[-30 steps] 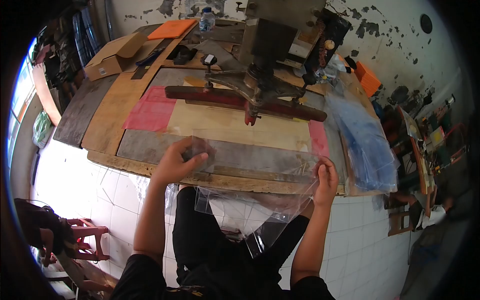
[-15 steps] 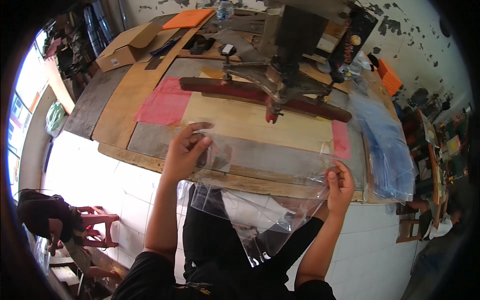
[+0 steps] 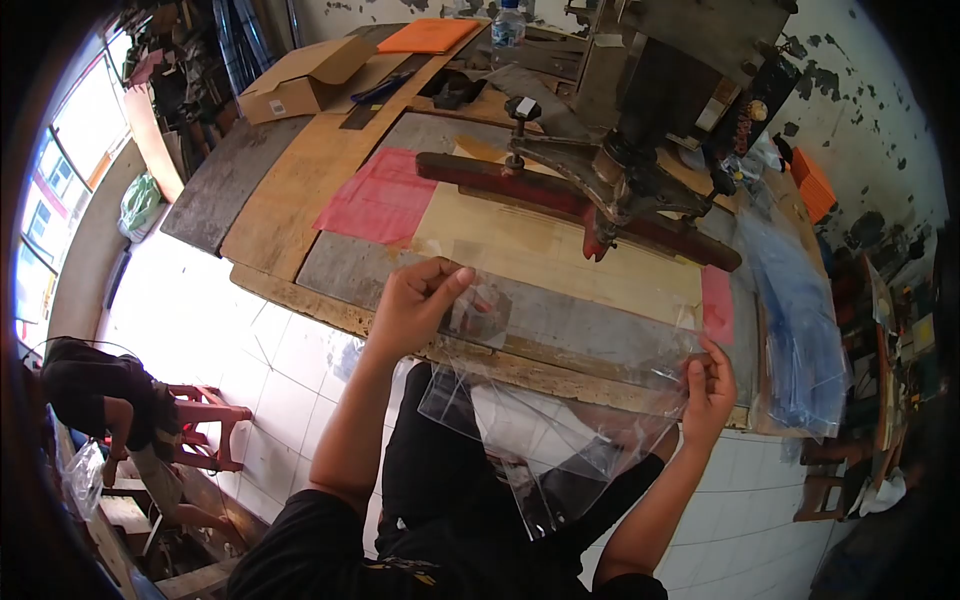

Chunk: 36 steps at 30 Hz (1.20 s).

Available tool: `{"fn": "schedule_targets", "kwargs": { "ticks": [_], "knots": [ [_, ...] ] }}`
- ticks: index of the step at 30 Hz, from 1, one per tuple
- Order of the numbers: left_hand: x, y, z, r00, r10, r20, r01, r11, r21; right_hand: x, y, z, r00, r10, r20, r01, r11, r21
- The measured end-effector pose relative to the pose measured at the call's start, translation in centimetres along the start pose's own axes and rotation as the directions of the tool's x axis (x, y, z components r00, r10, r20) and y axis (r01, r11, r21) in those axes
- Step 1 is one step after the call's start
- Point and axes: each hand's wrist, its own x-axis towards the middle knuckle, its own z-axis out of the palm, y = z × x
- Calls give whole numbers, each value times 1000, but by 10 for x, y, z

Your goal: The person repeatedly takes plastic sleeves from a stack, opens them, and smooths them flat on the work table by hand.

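A clear plastic sheet [image 3: 560, 425] is stretched between my two hands over the front edge of the worktable, its lower part hanging in folds above my lap. My left hand [image 3: 420, 300] pinches its upper left part between thumb and fingers. At the opposite side my right hand [image 3: 708, 388] grips the right edge with bent fingers. Beyond the sheet lies a pale yellow panel [image 3: 540, 240] on the grey table plate, with pink sheets [image 3: 370, 198] at its ends. Over the panel stands a press with a long red bar [image 3: 500, 190], apart from both hands.
A stack of clear bluish plastic sheets [image 3: 800, 340] lies at the table's right. Toward the back left are a cardboard box [image 3: 300, 85], an orange folder [image 3: 430, 36] and a water bottle [image 3: 508, 28]. Another person [image 3: 100, 400] bends beside a red stool [image 3: 210, 425] at lower left.
The view has turned, so the table and press appear farther right. My left thumb and fingers have come closer together on the sheet. Both hands still hold it.
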Motion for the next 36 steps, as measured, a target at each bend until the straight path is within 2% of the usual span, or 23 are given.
{"fn": "schedule_targets", "kwargs": {
  "ticks": [3, 7, 13, 15, 16, 17, 19, 21, 22, 23, 24, 26, 28, 29, 30, 31, 32, 33, 35, 36],
  "knots": [
    [0, 8, 3, 999, -6, -39, 8, 998, 63, 0, -3, 2, 1000, 18, 12, -18, 1000, 13],
    [2, 3, 2, 999, 10, -44, -8, 999, 42, 0, -1, 5, 1000, -1, -6, 1, 1000, 26],
    [0, 7, 5, 994, -52, -91, 57, 997, 55, -5, 16, -3, 990, -136, -47, 138, 989, 52],
    [1, 3, 4, 987, -52, -149, 66, 994, 90, -9, 18, -16, 993, -63, 100, 61, 998, 28],
    [2, 3, 4, 983, -88, -159, 99, 993, 65, -6, 30, -17, 981, -116, 153, 92, 983, 156],
    [4, 1, 5, 985, -85, -148, 95, 994, 58, -5, 21, -16, 983, -117, 144, 96, 985, 147],
    [6, -6, 7, 964, 24, -264, -37, 998, -44, -8, 2, -7, 958, -178, 224, 152, 980, 131],
    [5, -2, 6, 965, 6, -261, -11, 1000, -20, -14, -8, -4, 952, -139, 271, 100, 983, 153],
    [6, -2, 11, 882, 250, -399, -196, 965, 172, -18, -7, -1, 966, -113, 233, 82, 987, 135],
    [7, 1, 13, 730, 491, -475, -333, 863, 380, -22, -7, 3, 977, -87, 194, 65, 991, 120],
    [1, 4, 13, 726, 496, -476, -337, 861, 382, -29, -9, 4, 977, -93, 194, 70, 990, 123],
    [-30, 34, 15, 636, 711, -299, -304, 587, 751, -42, -16, 8, 977, -148, 156, 138, 988, 77],
    [-72, 49, 23, 886, 443, -137, -325, 804, 498, -53, -20, 17, 976, -182, 118, 171, 981, 93],
    [-94, 59, 32, 973, 231, 1, -222, 933, 283, -60, -22, 21, 974, -213, 82, 203, 973, 108],
    [-108, 74, 40, 971, 128, 203, -182, 945, 273, -64, -27, 27, 975, -207, 85, 198, 974, 109],
    [-115, 76, 48, 933, 104, 345, -212, 933, 291, -68, -31, 32, 962, -259, 82, 249, 961, 118],
    [-124, 78, 61, 930, 57, 363, -171, 942, 289, -73, -37, 38, 948, -308, 81, 296, 947, 128],
    [-130, 78, 68, 920, 77, 384, -214, 920, 328, -77, -43, 42, 949, -303, 85, 291, 948, 130],
    [-135, 75, 79, 899, 206, 386, -339, 886, 316, -85, -56, 50, 907, -402, 126, 409, 911, -42],
    [-136, 75, 84, 901, 201, 385, -334, 887, 318, -90, -60, 51, 906, -397, 149, 409, 910, -64]
  ]
}}
